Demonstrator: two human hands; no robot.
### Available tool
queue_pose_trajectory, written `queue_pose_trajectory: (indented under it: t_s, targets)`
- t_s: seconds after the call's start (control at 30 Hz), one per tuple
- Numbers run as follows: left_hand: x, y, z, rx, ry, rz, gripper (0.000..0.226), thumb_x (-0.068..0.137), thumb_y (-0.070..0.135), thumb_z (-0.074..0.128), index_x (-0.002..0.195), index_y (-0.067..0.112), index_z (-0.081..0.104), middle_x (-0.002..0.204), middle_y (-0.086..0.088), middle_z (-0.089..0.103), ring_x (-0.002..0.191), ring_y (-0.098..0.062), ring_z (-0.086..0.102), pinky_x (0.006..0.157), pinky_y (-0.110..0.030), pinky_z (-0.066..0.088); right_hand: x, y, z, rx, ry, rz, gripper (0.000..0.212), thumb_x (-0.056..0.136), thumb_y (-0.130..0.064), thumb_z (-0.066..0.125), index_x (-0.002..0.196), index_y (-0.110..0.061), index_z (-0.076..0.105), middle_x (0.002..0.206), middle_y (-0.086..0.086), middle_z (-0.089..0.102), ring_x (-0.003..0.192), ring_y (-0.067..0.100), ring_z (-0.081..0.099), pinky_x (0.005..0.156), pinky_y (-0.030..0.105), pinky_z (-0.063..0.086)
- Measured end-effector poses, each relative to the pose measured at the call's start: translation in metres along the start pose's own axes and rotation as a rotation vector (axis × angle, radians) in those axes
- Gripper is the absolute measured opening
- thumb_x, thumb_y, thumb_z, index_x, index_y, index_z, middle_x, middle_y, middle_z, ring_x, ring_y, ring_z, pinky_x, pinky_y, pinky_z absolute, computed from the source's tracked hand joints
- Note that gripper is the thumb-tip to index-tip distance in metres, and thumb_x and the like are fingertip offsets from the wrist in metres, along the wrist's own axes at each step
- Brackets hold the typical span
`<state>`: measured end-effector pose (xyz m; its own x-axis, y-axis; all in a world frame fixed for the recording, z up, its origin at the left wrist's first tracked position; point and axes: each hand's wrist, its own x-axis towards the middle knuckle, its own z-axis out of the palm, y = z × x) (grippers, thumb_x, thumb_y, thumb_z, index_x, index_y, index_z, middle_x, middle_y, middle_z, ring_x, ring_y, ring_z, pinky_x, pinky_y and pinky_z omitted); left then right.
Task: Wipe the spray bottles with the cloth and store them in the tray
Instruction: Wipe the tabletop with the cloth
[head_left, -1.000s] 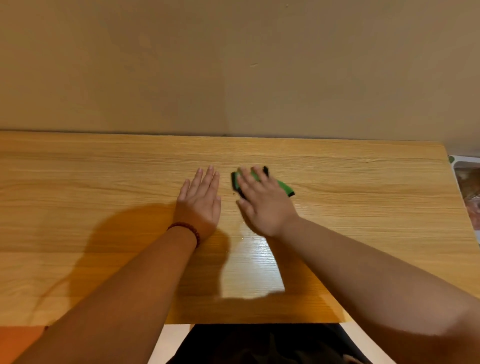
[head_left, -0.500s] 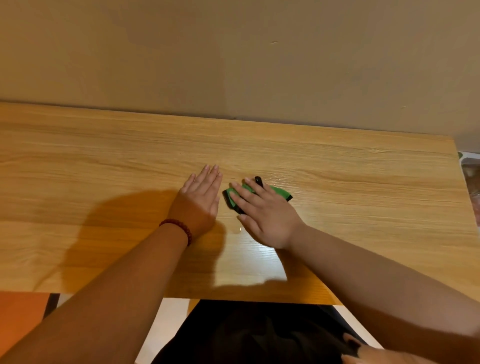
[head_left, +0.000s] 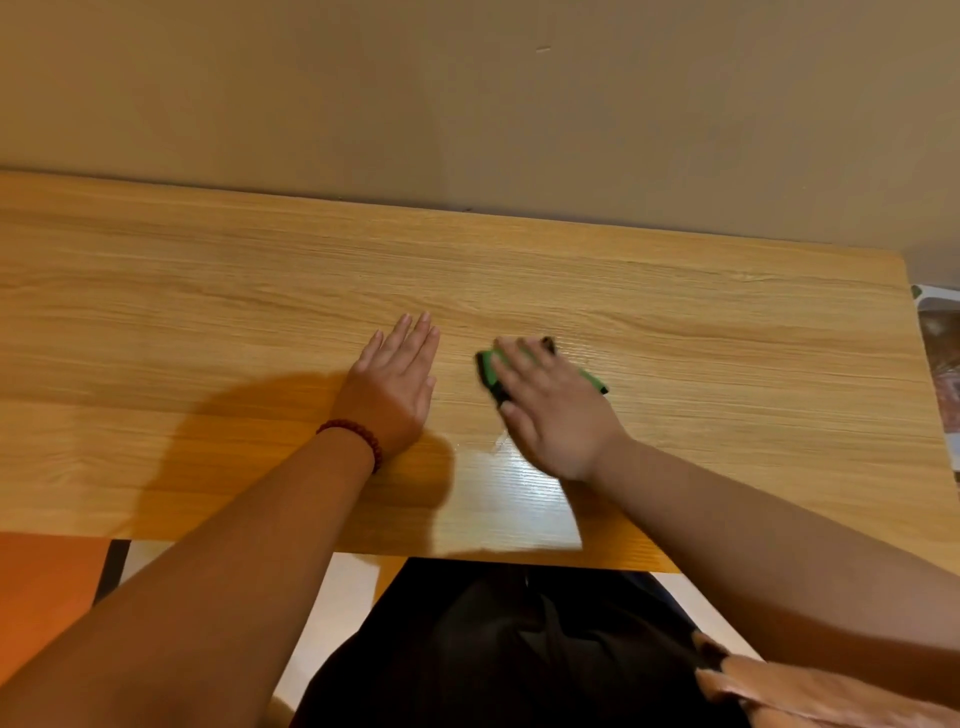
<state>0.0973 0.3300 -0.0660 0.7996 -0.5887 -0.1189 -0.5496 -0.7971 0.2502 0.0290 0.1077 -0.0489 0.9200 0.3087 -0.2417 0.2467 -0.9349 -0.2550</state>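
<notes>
- My right grip (head_left: 550, 410), fingers flat, presses the cloth (head_left: 488, 366) on the worktop (head_left: 208, 291).
- My left grip (head_left: 397, 384) lies spread, centre frame.
- Next, likely: fetch a bottle; none shows.

Cloth (head_left: 487, 367) on table (head_left: 208, 312), under right hand (head_left: 557, 415)

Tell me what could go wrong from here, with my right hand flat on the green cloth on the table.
The right hand only presses the green cloth with flat fingers, so it may bunch or slide out. The shiny patch near the front edge of the table might be wet; the right forearm could smear it. No spray bottles are in view, so wiping them may stall.
</notes>
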Motion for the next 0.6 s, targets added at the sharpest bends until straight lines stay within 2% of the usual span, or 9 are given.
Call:
queue_pose_trajectory:
  t_s: [0.07, 0.1, 0.2, 0.23, 0.3, 0.37, 0.43, 0.5, 0.6]
  targets:
    - [-0.001, 0.003, 0.0, -0.009, 0.017, -0.01, 0.057, 0.095, 0.025, 0.027, 0.143, -0.001, 0.045, 0.151, -0.017, 0.04, 0.14, -0.034, 0.038, 0.115, -0.047, 0.023, 0.002, 0.004, -0.003, 0.024, 0.014, 0.174, 0.068, 0.096, -0.048, 0.008, 0.155, -0.015, 0.015, 0.163, 0.001, 0.004, 0.15, 0.026, 0.003, 0.121, 0.046, 0.012]
    - [-0.002, 0.005, 0.001, -0.017, 0.022, -0.014, 0.056, 0.094, 0.023, 0.029, 0.141, -0.002, 0.047, 0.149, -0.019, 0.043, 0.138, -0.036, 0.041, 0.113, -0.05, 0.025, -0.001, -0.001, -0.001, 0.024, 0.023, 0.189, 0.067, 0.096, -0.047, 0.009, 0.155, -0.015, 0.015, 0.163, 0.0, 0.004, 0.15, 0.026, 0.002, 0.122, 0.046, 0.011]
    - [-0.005, 0.012, 0.003, -0.026, 0.001, -0.014, 0.056, 0.092, 0.021, 0.029, 0.138, -0.004, 0.05, 0.146, -0.022, 0.047, 0.134, -0.04, 0.045, 0.109, -0.054, 0.027, -0.023, -0.028, 0.015, -0.013, 0.019, -0.09, 0.058, 0.1, -0.042, 0.025, 0.15, -0.014, 0.032, 0.158, 0.004, 0.027, 0.146, 0.03, 0.022, 0.119, 0.048, 0.016]
    - [-0.007, 0.014, 0.004, -0.015, -0.013, -0.008, 0.057, 0.091, 0.021, 0.029, 0.137, -0.005, 0.051, 0.145, -0.022, 0.048, 0.133, -0.041, 0.046, 0.108, -0.054, 0.027, -0.03, -0.029, 0.021, -0.044, -0.011, -0.192, 0.056, 0.1, -0.041, 0.028, 0.15, -0.015, 0.033, 0.157, 0.003, 0.029, 0.146, 0.029, 0.023, 0.119, 0.047, 0.015]
    - [-0.01, 0.017, 0.003, 0.003, -0.045, -0.009, 0.058, 0.092, 0.022, 0.027, 0.139, -0.004, 0.049, 0.148, -0.02, 0.045, 0.136, -0.039, 0.044, 0.11, -0.052, 0.025, -0.033, -0.017, 0.022, -0.087, -0.027, -0.269, 0.054, 0.1, -0.039, 0.029, 0.15, -0.017, 0.033, 0.157, 0.002, 0.029, 0.146, 0.028, 0.025, 0.118, 0.047, 0.012]
    - [-0.011, 0.019, 0.002, 0.011, -0.077, -0.026, 0.062, 0.092, 0.027, 0.022, 0.144, -0.001, 0.043, 0.153, -0.017, 0.038, 0.142, -0.035, 0.036, 0.114, -0.047, 0.02, -0.029, -0.003, 0.015, -0.054, 0.052, -0.14, 0.056, 0.099, -0.039, 0.028, 0.149, -0.016, 0.036, 0.156, 0.005, 0.031, 0.144, 0.03, 0.028, 0.116, 0.05, 0.016]
    - [-0.011, 0.02, 0.001, 0.019, -0.088, -0.034, 0.064, 0.092, 0.029, 0.021, 0.146, 0.001, 0.04, 0.155, -0.016, 0.034, 0.145, -0.033, 0.032, 0.116, -0.044, 0.016, -0.025, 0.005, 0.008, 0.017, 0.09, 0.095, 0.06, 0.098, -0.042, 0.022, 0.15, -0.013, 0.033, 0.158, 0.005, 0.026, 0.146, 0.03, 0.023, 0.118, 0.052, 0.021]
    - [-0.011, 0.02, 0.002, 0.027, -0.086, -0.038, 0.061, 0.093, 0.027, 0.025, 0.147, 0.001, 0.039, 0.156, -0.015, 0.033, 0.145, -0.033, 0.031, 0.116, -0.044, 0.016, -0.027, -0.008, 0.011, 0.035, 0.111, 0.143, 0.06, 0.098, -0.042, 0.022, 0.15, -0.012, 0.033, 0.159, 0.005, 0.025, 0.147, 0.032, 0.021, 0.117, 0.054, 0.023]
    - [-0.011, 0.021, 0.003, 0.028, -0.095, -0.043, 0.059, 0.094, 0.024, 0.029, 0.147, 0.0, 0.039, 0.156, -0.016, 0.032, 0.145, -0.034, 0.031, 0.117, -0.046, 0.02, -0.043, -0.035, 0.03, -0.032, 0.046, -0.248, 0.052, 0.098, -0.036, 0.033, 0.144, -0.015, 0.043, 0.153, 0.004, 0.039, 0.143, 0.032, 0.032, 0.117, 0.049, 0.021]
